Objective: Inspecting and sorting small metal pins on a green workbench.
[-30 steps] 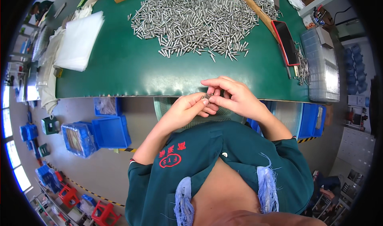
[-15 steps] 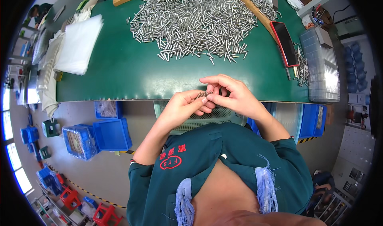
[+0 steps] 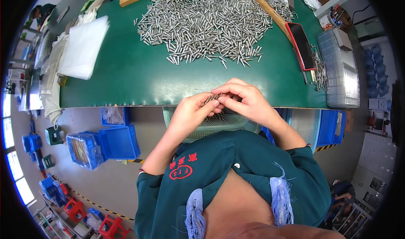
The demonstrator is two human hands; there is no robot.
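Note:
Close together at the table's front edge, my two hands meet over a small row of metal pins point(image 3: 214, 98). My left hand point(image 3: 195, 109) is closed, with the pins pinched between its thumb and fingers. Thumb and forefinger of my right hand point(image 3: 244, 98) press on the right end of the same row. More pins show below the fingers, over a pale green plastic basket point(image 3: 198, 131) under the edge. Beyond my hands a wide heap of small silver metal pins point(image 3: 206, 24) lies on the green tabletop point(image 3: 114, 78).
Wooden strips point(image 3: 272, 13) border the heap. At the right lie a red-edged phone point(image 3: 301, 47), loose metal rods point(image 3: 319, 72) and a clear plastic case point(image 3: 337, 70). White sheets point(image 3: 82, 49) are stacked at the left. Blue bins point(image 3: 120, 142) stand below the table.
My right forefinger has come down from a raised position onto the pins. More of the pins now show in and below my fingers. The heap has not moved.

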